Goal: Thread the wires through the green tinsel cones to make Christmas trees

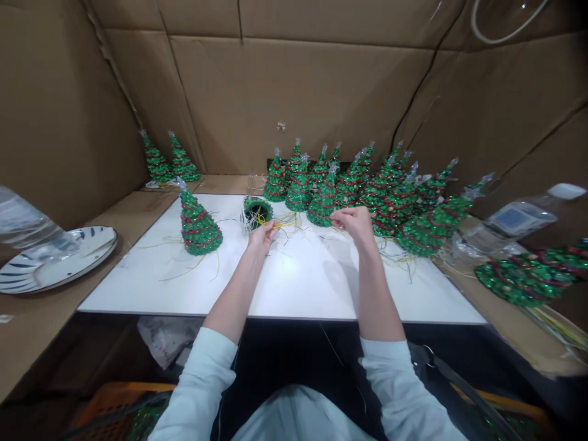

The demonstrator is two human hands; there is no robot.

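Observation:
A small green tinsel Christmas tree (269,208) lies on its side on the white board, its hollow dark base turned toward me. Thin yellow and white wires (288,219) come out of that base. My left hand (263,237) is closed in a pinch on the yellow wires, just in front of the base. Off to the right, my right hand (353,222) is raised over the board with fingers pinched together; what they hold, if anything, is too small to make out. Another tree (198,223) stands upright left of my left hand, its wires spread around its foot.
Several finished-looking trees (298,187) crowd the back and right of the white board (294,294). Two trees (184,162) stand at back left. Plastic bottles (519,217) are at both sides, the left one over a plate (98,245). Cardboard walls (321,92) enclose the workspace.

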